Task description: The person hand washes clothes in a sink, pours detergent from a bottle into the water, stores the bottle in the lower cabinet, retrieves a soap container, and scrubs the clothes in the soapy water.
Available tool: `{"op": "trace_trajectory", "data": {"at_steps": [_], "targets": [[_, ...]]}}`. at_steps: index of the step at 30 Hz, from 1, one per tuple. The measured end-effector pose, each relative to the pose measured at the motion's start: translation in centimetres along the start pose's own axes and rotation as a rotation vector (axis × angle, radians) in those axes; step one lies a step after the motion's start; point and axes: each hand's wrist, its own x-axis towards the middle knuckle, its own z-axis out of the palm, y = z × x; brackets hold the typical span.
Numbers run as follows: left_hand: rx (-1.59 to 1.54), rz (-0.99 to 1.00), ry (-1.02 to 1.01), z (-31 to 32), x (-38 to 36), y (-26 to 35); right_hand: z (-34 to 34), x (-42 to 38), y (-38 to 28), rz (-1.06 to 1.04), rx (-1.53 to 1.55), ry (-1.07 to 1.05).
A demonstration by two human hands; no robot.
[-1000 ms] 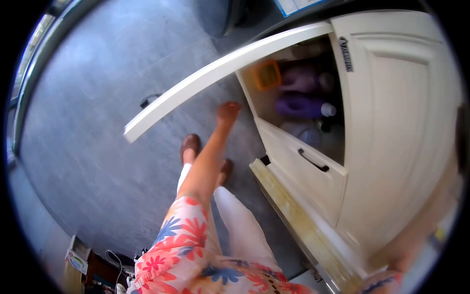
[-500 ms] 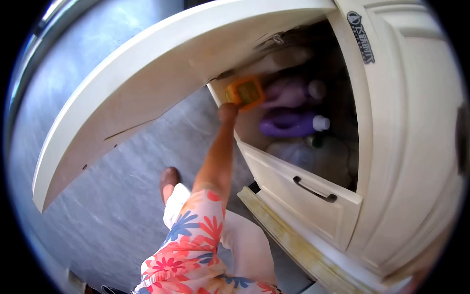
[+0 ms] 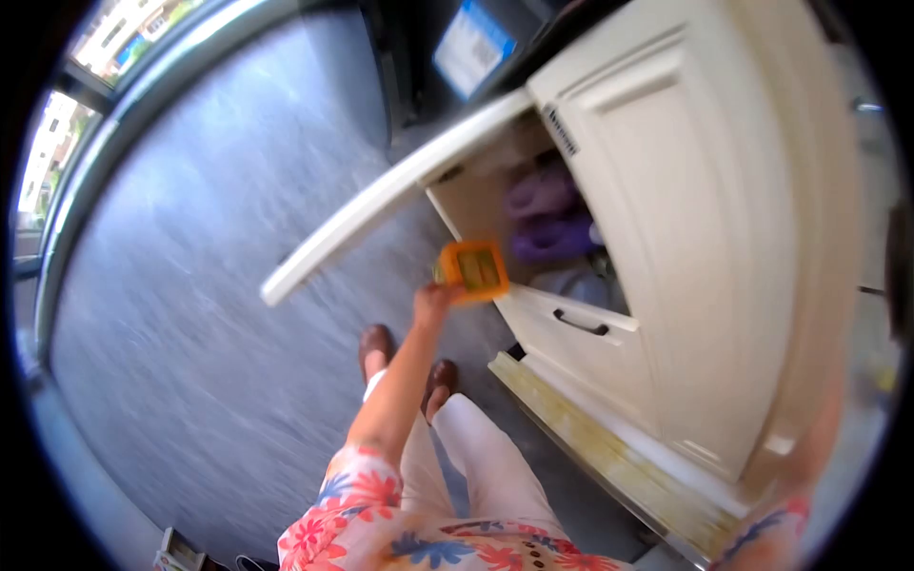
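Observation:
My left hand (image 3: 435,303) grips the lower left side of a square orange package (image 3: 478,270) with a darker panel on its face. It hangs just outside the open cabinet. Inside the cabinet lie a purple bottle (image 3: 550,240) and a paler purple bottle (image 3: 543,195), with a whitish bag-like thing (image 3: 576,284) below them. The white cabinet door (image 3: 381,195) stands swung open. At the far right, my right arm (image 3: 804,466) is blurred along the cabinet's edge, and its fingers cannot be made out.
Under the cabinet opening is a drawer front (image 3: 571,347) with a dark handle (image 3: 581,324). A yellowish ledge (image 3: 609,447) runs along the base. The grey floor (image 3: 219,285) spreads left, and a dark appliance with a blue-and-white label (image 3: 473,48) stands beyond the door.
My left hand has drawn the orange package out of the cabinet, toward me. The cabinet door appears less widely open. My view has pulled back, showing both feet and more of the counter side.

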Motion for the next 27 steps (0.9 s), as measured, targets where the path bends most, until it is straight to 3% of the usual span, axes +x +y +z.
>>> {"op": "trace_trajectory", "data": {"at_steps": [1, 5, 9, 12, 17, 19, 22, 27], "targets": [[-0.244, 0.019, -0.037, -0.6, -3.6, 1.3, -4.1, -1.9, -2.0, -0.031, 0.069, 0.039], [-0.29, -0.107, -0.102, -3.6, -16.1, 9.2, -14.4, -9.9, -11.3, -0.194, 0.101, 0.179], [-0.303, 0.014, -0.191, -5.7, -28.0, 21.3, -15.7, -12.8, -16.1, -0.136, -0.592, 0.343], [-0.331, 0.212, -0.247, -5.6, -33.7, 29.9, -17.4, -10.3, -13.0, -0.134, -0.691, 0.394], [-0.353, 0.557, -0.411, -0.4, -37.5, 43.9, -17.8, -12.1, -13.3, -0.053, -0.55, 0.389], [-0.356, 0.574, -0.433, 2.6, -35.3, 48.7, -17.7, -14.6, -14.1, -0.118, -0.573, 0.471], [-0.336, 0.569, -0.346, 8.6, -32.1, 54.7, -18.4, -17.8, -13.8, -0.176, -0.602, 0.516], [-0.344, 0.517, -0.076, 17.4, -26.6, 58.4, -17.5, -20.1, -12.5, 0.008, -0.631, 0.664]]}}
